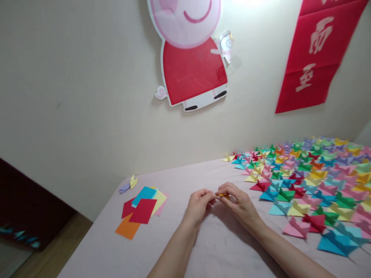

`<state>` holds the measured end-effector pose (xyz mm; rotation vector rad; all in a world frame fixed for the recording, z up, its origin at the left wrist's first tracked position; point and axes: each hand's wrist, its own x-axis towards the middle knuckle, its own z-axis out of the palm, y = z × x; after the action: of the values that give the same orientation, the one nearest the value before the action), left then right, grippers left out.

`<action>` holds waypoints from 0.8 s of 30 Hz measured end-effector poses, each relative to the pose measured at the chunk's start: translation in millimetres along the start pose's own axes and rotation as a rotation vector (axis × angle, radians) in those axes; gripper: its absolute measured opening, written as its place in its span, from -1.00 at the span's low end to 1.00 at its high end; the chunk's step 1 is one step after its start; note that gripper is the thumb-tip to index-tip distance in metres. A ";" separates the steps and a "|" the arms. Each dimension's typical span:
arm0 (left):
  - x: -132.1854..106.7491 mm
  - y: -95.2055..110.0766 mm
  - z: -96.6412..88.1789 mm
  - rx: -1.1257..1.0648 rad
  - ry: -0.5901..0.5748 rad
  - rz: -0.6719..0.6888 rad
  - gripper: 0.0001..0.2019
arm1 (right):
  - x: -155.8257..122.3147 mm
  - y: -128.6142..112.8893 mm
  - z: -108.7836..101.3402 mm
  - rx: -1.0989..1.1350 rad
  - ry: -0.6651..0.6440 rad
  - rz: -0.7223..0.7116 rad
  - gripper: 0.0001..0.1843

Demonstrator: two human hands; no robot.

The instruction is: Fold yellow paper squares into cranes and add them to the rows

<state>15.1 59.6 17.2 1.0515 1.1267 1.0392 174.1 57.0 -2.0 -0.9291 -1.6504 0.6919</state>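
My left hand (pixel 199 204) and my right hand (pixel 239 201) meet over the middle of the pale pink table (pixel 220 247). Both pinch a small folded piece of yellow-orange paper (pixel 222 195) between their fingertips; only a sliver of it shows. The fingers of both hands are closed on it, just above the table top.
A loose stack of flat coloured paper squares (pixel 142 210) lies to the left, with two small folded pieces (pixel 129 184) behind it. Several rows of folded paper cranes (pixel 307 181) cover the right side. The wall carries a cartoon pig decoration (pixel 191 58) and a red banner (pixel 315 58).
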 end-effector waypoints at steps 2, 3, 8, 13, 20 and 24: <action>-1.4 0.9 -0.1 -0.024 -0.012 -0.037 -0.73 | -0.3 -0.5 0.5 0.002 0.001 -0.001 -0.86; -2.0 1.6 -0.2 -0.035 -0.021 -0.053 -0.74 | -0.3 -0.9 0.6 0.004 0.003 -0.002 -0.85; -3.2 7.2 -2.0 -0.051 -0.083 -0.087 -0.74 | 0.5 -4.6 1.2 0.025 0.009 0.024 -0.83; -1.3 6.2 -2.1 0.012 -0.101 -0.036 -0.76 | 2.4 -7.1 0.7 0.081 0.020 0.084 -0.82; -0.3 -4.0 3.4 0.200 0.004 0.251 -0.82 | 3.4 -2.2 0.1 0.157 0.057 0.205 -0.75; -4.7 -5.0 6.7 0.313 0.047 0.367 -0.87 | 4.3 -1.6 -0.1 0.249 0.058 0.261 -0.65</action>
<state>21.6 53.3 14.0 1.5321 1.1852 1.2012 173.3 59.8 1.6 -0.9815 -1.3672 1.0131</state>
